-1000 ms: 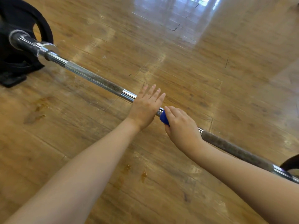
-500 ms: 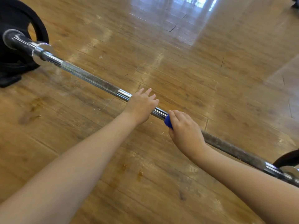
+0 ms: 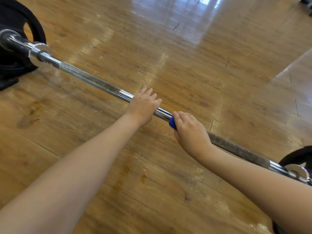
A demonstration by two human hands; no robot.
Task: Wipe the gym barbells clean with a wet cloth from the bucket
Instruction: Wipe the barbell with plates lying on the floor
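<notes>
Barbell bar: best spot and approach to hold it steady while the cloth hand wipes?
Grip the smooth chrome section of the barbell bar, just left of the left hand, coming from above with fingers curling over. The bar lies low over the wooden floor, so its top is the open side. The right hand holds the blue cloth on the bar.

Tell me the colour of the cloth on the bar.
Blue; the cloth peeks out beside the right hand in the head view.
</notes>
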